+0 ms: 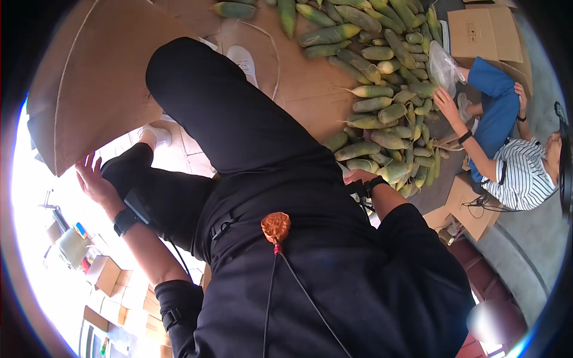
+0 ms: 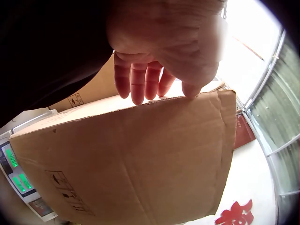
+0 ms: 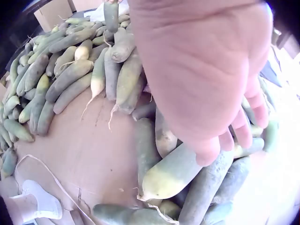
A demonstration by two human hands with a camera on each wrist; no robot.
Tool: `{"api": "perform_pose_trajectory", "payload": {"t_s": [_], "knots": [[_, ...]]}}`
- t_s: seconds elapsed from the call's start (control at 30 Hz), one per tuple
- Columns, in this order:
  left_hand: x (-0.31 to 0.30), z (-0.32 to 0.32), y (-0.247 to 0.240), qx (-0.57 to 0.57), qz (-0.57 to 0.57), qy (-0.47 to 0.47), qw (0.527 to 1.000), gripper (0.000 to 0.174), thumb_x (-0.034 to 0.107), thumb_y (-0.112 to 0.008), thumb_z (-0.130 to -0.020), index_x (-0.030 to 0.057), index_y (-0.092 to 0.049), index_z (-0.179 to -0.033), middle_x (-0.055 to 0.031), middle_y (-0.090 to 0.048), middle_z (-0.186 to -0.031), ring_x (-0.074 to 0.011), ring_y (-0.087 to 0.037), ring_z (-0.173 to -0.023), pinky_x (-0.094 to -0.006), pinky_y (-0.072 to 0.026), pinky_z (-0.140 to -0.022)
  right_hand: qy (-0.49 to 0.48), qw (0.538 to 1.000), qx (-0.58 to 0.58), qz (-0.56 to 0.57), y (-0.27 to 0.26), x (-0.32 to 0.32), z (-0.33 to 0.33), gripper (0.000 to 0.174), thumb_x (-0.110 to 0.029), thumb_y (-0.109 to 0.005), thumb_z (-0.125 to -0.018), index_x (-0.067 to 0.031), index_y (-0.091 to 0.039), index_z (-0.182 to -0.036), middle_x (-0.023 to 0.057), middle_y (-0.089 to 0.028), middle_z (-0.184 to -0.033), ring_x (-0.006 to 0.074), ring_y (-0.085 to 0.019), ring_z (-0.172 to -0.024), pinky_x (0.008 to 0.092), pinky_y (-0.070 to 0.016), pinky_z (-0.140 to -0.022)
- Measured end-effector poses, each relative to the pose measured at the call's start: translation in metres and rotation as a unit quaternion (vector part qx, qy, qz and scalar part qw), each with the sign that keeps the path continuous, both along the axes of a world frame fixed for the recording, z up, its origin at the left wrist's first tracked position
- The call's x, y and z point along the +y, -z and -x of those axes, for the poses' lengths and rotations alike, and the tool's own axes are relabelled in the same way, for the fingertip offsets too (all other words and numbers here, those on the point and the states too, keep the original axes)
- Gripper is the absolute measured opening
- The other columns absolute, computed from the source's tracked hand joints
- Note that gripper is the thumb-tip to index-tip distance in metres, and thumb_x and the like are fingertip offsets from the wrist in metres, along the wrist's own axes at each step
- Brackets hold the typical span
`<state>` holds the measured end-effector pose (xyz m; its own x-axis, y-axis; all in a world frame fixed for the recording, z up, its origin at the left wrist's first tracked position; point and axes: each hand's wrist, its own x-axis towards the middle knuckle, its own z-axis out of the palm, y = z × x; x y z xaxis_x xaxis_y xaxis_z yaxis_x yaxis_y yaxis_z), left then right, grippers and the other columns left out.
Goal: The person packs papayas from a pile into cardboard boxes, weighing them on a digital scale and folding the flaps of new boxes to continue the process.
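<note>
My left hand [image 2: 164, 51] is at the upper edge of a large cardboard box [image 2: 126, 159], its fingers extended and thumb tip right at the rim. In the head view, that same hand [image 1: 98, 185] meets the box's lower corner. My right hand [image 3: 201, 79] hangs over a heap of green radishes [image 3: 70, 86], fingers pointing down and loosely bent. Its thumb tip overlaps a pale-ended radish [image 3: 171, 173], beside a dusty darker radish [image 3: 206, 192]. From the head, the right hand [image 1: 362, 176] shows at the heap's near side, partly behind my black clothing.
A person in a striped shirt [image 1: 525, 170] sits at the right, one hand by a clear plastic bag [image 1: 443, 67] at the heap. Cardboard boxes [image 1: 492, 36] stand around them. Scales with green digits [image 2: 18, 171] are left of my box. Flattened cardboard [image 3: 70, 140] covers the floor.
</note>
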<state>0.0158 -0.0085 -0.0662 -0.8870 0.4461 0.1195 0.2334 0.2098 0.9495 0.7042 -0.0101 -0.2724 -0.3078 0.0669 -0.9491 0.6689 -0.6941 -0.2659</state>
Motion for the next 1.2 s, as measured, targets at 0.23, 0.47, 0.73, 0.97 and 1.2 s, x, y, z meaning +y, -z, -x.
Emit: {"api": "perform_pose_trajectory", "payload": {"t_s": [0.23,0.47,0.73,0.97,1.2], "knots": [[-0.003,0.011,0.006,-0.019,-0.001,-0.005,1.0,0.043,0.037,-0.043,-0.095,-0.0019,-0.048,-0.114,-0.0168,-0.056,-0.112,-0.0306,-0.057,-0.103,-0.0396,-0.0489,-0.081,-0.208,0.951,0.074,-0.218,0.062,0.008,-0.027,0.028,-0.029,-0.056,-0.074,-0.0015,-0.062,-0.071,0.0149,-0.062,-0.071,0.0287,-0.059,-0.065,0.0396,-0.0452,-0.061],[-0.003,0.009,0.001,-0.016,0.033,-0.007,0.999,0.046,0.041,-0.043,-0.095,-0.0008,-0.048,-0.114,-0.0164,-0.056,-0.112,-0.0306,-0.057,-0.104,-0.0401,-0.0491,-0.082,-0.265,0.935,-0.166,-0.168,0.023,0.076,0.02,0.023,-0.023,-0.056,-0.073,-0.002,-0.066,-0.07,0.0176,-0.063,-0.073,0.0337,-0.061,-0.075,0.0407,-0.049,-0.069],[-0.002,0.001,-0.004,-0.002,0.076,-0.001,0.997,0.05,0.047,-0.041,-0.094,0.0008,-0.049,-0.113,-0.0146,-0.056,-0.112,-0.0298,-0.056,-0.107,-0.0402,-0.046,-0.086,-0.263,0.908,-0.153,-0.289,0.037,0.056,0.044,0.022,-0.019,-0.059,-0.074,-0.0022,-0.065,-0.088,0.0215,-0.063,-0.091,0.0359,-0.06,-0.092,0.0424,-0.047,-0.08],[-0.013,0.021,0.005,-0.008,0.077,0.017,0.997,0.05,0.046,-0.04,-0.095,0.0004,-0.05,-0.113,-0.0144,-0.056,-0.112,-0.0295,-0.056,-0.107,-0.0403,-0.0454,-0.086,-0.422,0.841,-0.174,-0.289,0.029,0.052,0.068,0.031,-0.01,-0.05,-0.08,-0.0104,-0.059,-0.11,0.0103,-0.053,-0.116,0.031,-0.046,-0.112,0.0443,-0.0452,-0.087],[-0.009,0.016,0.001,-0.005,0.11,-0.001,0.994,0.053,0.047,-0.042,-0.094,-0.0006,-0.049,-0.116,-0.0146,-0.056,-0.114,-0.0274,-0.056,-0.106,-0.0378,-0.0459,-0.085,-0.533,0.78,-0.132,-0.3,0.035,0.039,0.078,0.025,-0.013,-0.05,-0.082,-0.0119,-0.058,-0.105,0.0057,-0.053,-0.111,0.0247,-0.048,-0.111,0.0433,-0.0444,-0.084]]}}
